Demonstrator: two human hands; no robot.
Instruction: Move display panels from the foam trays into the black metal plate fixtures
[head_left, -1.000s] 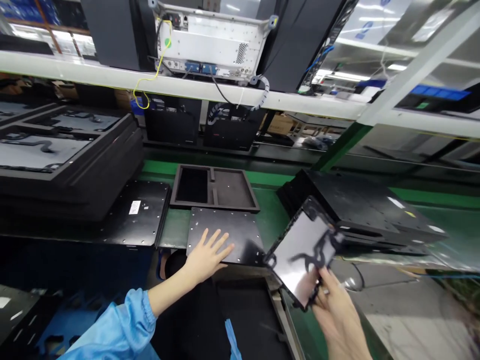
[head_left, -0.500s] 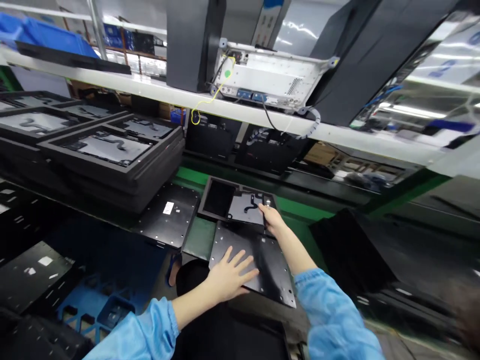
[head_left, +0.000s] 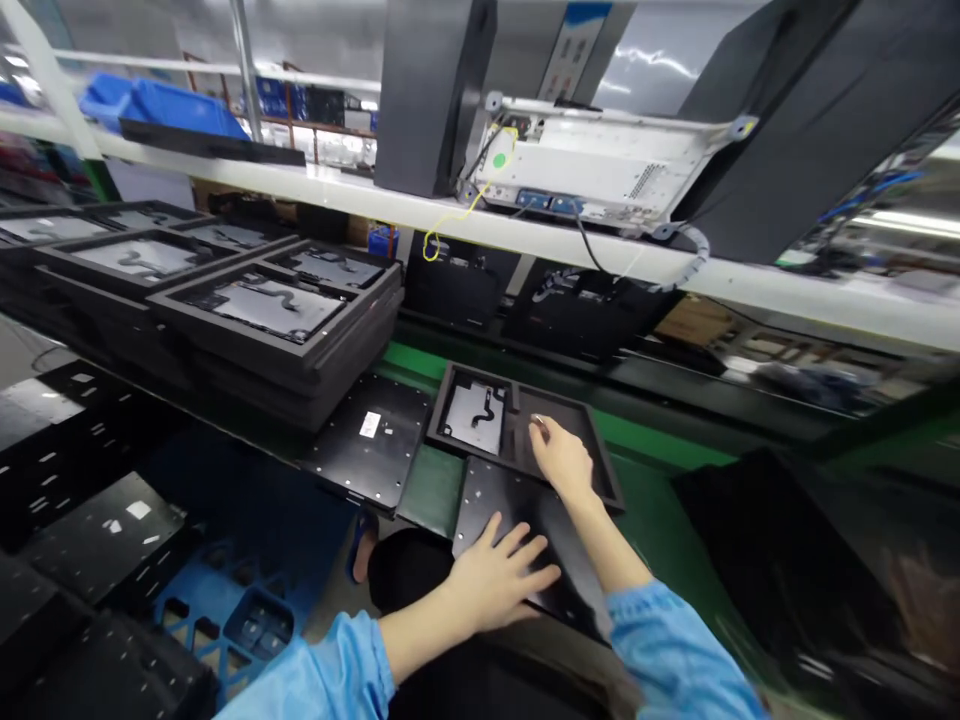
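My left hand (head_left: pixel 504 578) lies open, fingers spread, on a black flat panel (head_left: pixel 495 500) with small holes along its edge. My right hand (head_left: pixel 561 455) is above the right compartment of a dark foam tray (head_left: pixel 611 480), its fingers curled together. A tiny bright spot shows at the fingertips; what they hold, if anything, I cannot make out. In the tray's left compartment sits a silver-grey plate with a black ribbon cable (head_left: pixel 474 418). Left of the tray lies another black panel (head_left: pixel 356 455) with a white label.
Stacked foam trays (head_left: pixel 247 345) with similar silver plates stand at the left. A white shelf rail (head_left: pixel 360 200) crosses above, carrying a white metal chassis (head_left: pixel 592 160) with hanging cables. Black panels and a blue pallet (head_left: pixel 195 600) are low at the left.
The silver-grey plate has shifted from the tray's right part into its left compartment, and my right hand has let go of it. My left hand stays on the panel. The view has swung slightly.
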